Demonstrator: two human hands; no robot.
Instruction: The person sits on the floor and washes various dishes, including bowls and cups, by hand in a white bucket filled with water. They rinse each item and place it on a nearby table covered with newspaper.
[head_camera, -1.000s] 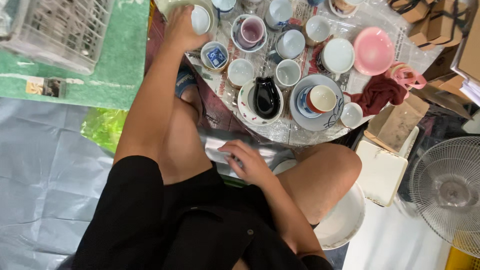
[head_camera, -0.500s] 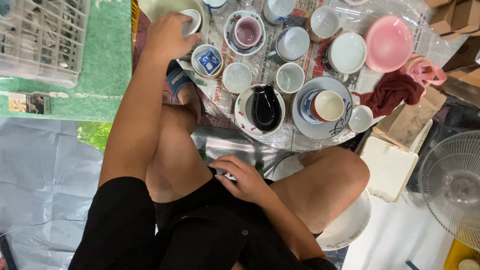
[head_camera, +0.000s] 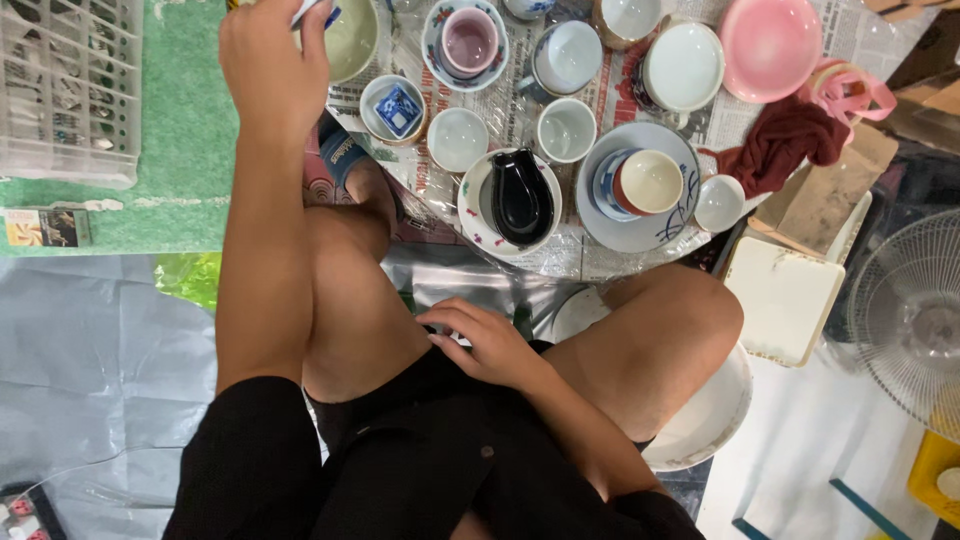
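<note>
Left hand (head_camera: 268, 62) has lifted further, fingers gripping a small white cup (head_camera: 308, 10); right hand (head_camera: 487, 343) stays loose on the lap.

Left hand (head_camera: 268, 62) grips a white cup (head_camera: 312, 10); right hand (head_camera: 487, 343) rests on lap.

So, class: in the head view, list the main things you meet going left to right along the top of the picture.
White plastic crate → left hand → small dish with blue square → black spoon-shaped dish → brown-rimmed cup → pink bowl
</note>
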